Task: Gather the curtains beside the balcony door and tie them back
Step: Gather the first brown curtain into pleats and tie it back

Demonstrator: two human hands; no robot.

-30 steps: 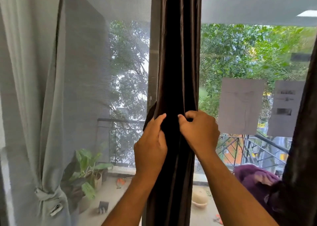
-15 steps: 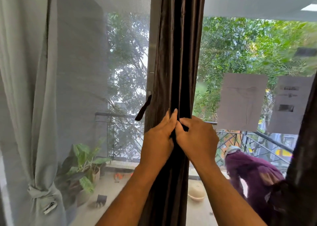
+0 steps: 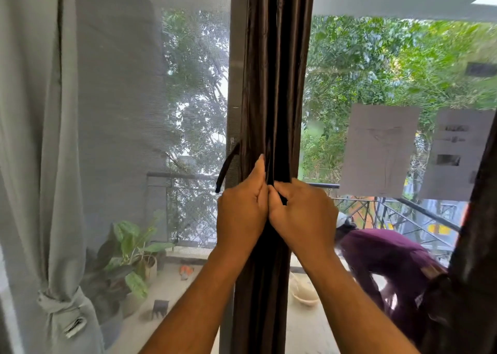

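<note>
Hands met at the middle of the dark brown curtain (image 3: 277, 84), which hung gathered into a narrow column in front of the door frame between two panes. Compared with half a second earlier, the left hand (image 3: 240, 213) and right hand (image 3: 304, 215) had closed tighter together, knuckles touching, each grip clenched on the bunched folds. A dark tie strap (image 3: 227, 169) now curved down from the curtain's left edge, hanging loose, no longer sticking up at an angle. To the left, a pale grey curtain (image 3: 40, 138) hung already knotted low down. Outside, a pot (image 3: 149, 266) held a leafy green plant (image 3: 129, 243), and a person in purple (image 3: 390, 267) bent lower than before.
</note>
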